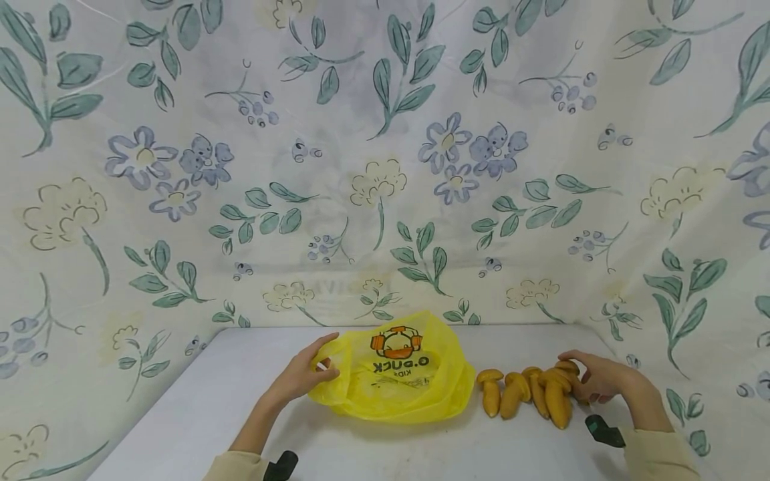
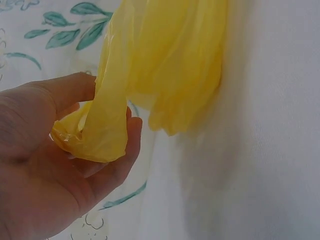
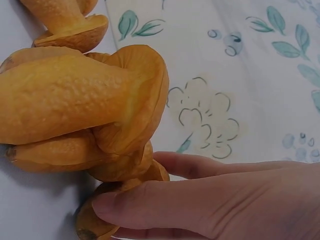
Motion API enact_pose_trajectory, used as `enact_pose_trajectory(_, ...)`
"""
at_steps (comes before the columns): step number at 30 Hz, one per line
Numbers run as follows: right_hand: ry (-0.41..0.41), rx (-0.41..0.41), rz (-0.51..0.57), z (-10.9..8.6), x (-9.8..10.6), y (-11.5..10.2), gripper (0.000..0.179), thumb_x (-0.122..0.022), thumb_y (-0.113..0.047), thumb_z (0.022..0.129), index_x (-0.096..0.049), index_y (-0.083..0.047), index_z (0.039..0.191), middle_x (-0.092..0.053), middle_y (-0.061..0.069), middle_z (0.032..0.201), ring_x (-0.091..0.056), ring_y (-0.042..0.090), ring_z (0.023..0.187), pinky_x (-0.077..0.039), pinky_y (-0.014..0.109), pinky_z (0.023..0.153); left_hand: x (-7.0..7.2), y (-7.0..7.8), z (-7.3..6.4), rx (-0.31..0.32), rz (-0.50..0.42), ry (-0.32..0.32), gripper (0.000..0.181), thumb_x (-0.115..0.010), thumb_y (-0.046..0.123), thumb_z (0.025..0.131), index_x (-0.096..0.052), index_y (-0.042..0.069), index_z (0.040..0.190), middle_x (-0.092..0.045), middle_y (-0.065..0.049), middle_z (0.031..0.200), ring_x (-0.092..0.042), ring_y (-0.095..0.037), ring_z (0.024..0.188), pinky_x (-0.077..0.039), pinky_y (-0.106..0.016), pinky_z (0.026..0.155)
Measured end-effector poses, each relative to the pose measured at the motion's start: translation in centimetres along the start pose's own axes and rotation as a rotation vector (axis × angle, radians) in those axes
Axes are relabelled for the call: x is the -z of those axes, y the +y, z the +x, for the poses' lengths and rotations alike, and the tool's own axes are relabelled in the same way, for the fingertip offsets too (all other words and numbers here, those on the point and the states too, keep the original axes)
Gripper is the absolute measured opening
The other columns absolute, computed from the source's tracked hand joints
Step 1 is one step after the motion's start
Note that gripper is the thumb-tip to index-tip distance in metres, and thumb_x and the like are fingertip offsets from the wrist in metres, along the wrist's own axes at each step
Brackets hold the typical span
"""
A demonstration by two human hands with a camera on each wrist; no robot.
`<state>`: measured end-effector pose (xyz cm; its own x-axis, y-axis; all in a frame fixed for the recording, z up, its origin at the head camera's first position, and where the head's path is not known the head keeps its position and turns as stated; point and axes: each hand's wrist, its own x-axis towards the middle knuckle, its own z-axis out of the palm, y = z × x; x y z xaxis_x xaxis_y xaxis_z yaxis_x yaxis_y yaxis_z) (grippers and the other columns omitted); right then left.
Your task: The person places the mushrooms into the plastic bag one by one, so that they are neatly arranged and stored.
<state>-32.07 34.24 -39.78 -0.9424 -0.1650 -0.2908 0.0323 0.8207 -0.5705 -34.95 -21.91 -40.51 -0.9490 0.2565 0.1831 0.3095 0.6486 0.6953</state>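
While the left hand (image 1: 303, 374) holds a gathered strip of the yellow plastic bag (image 1: 400, 391), thumb and fingers curled about the film, the right hand (image 1: 601, 379) pinches the held mushroom (image 3: 89, 218) between thumb and fingers. The bag extends rightward from the left grip and sits on the white table (image 1: 234, 381); its print is orange and black, with the lettering upside down in the head view.

Immediately left of the right grip, a large mushroom (image 1: 557, 399) lies across others of the same yellow-brown colour; how many are partly hidden there cannot be told. Farther left of that grip, three more mushrooms (image 1: 514, 399) form an uneven row running toward the bag, the end one just beside the bag's right edge.

Behind each hand, at the wrist, are a black device (image 1: 604, 431) and a beige sleeve (image 1: 656, 454). Beyond both grips, at the table's far edge, hangs a white floral cloth (image 1: 337, 143).
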Motion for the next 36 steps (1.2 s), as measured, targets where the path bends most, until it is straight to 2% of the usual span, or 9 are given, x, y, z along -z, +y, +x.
enact_pose_trajectory(12, 0.007, 0.006, -0.006, 0.07, 0.12, 0.18, 0.072, -0.067, 0.001, 0.082, -0.031, -0.003, 0.143, -0.061, 0.017, 0.104, -0.057, 0.020, 0.079, -0.055, 0.034, 0.070, -0.04, 0.44, 0.04, 0.026, 0.022, 0.023, 0.069, -0.071, 0.006, 0.086, -0.042, 0.016, 0.148, -0.060, -0.008, 0.096, -0.052, -0.018, 0.079, -0.045, -0.027, 0.067)
enact_pose_trajectory(17, 0.005, 0.001, 0.004, 0.09, 0.13, 0.02, 0.069, -0.065, 0.002, 0.084, -0.030, -0.002, 0.143, -0.058, 0.015, 0.101, -0.053, 0.020, 0.073, -0.052, 0.032, 0.066, -0.15, 0.49, 0.03, 0.042, 0.023, 0.041, 0.066, -0.069, 0.004, 0.086, -0.045, 0.020, 0.146, -0.061, -0.009, 0.101, -0.053, -0.019, 0.086, -0.047, -0.029, 0.071)
enact_pose_trajectory(20, 0.005, -0.008, -0.001, 0.05, 0.09, -0.03, 0.069, -0.065, 0.002, 0.084, -0.030, -0.002, 0.143, -0.058, 0.018, 0.106, -0.053, 0.021, 0.073, -0.053, 0.032, 0.067, -0.30, 0.46, 0.03, 0.054, 0.016, 0.044, 0.064, -0.068, 0.004, 0.087, -0.047, 0.021, 0.145, -0.061, -0.009, 0.105, -0.053, -0.020, 0.090, -0.048, -0.030, 0.074)
enact_pose_trajectory(29, 0.010, -0.006, -0.010, 0.08, -0.06, 0.31, 0.070, -0.067, 0.001, 0.083, -0.030, -0.002, 0.142, -0.058, 0.022, 0.110, -0.057, 0.021, 0.077, -0.057, 0.036, 0.071, -0.74, 0.38, -0.12, 0.069, 0.012, 0.062, 0.047, -0.067, 0.004, 0.088, -0.059, 0.015, 0.133, -0.064, -0.009, 0.116, -0.057, -0.020, 0.096, -0.052, -0.033, 0.078)
enact_pose_trajectory(32, 0.010, -0.018, 0.001, 0.15, -0.10, 0.37, 0.071, -0.067, 0.001, 0.082, -0.030, -0.002, 0.142, -0.056, 0.021, 0.113, -0.055, 0.021, 0.077, -0.057, 0.036, 0.071, -0.85, 0.31, -0.05, 0.067, 0.010, 0.067, 0.046, -0.067, 0.003, 0.087, -0.060, 0.015, 0.132, -0.064, -0.009, 0.116, -0.057, -0.020, 0.096, -0.052, -0.032, 0.080)
enact_pose_trajectory(36, 0.005, -0.023, 0.013, 0.17, -0.16, 0.36, 0.070, -0.066, 0.002, 0.083, -0.029, -0.002, 0.142, -0.055, 0.020, 0.107, -0.055, 0.022, 0.077, -0.056, 0.035, 0.070, -0.85, 0.30, 0.04, 0.056, 0.010, 0.068, 0.047, -0.066, 0.002, 0.087, -0.060, 0.014, 0.132, -0.064, -0.009, 0.118, -0.057, -0.019, 0.097, -0.052, -0.032, 0.081)
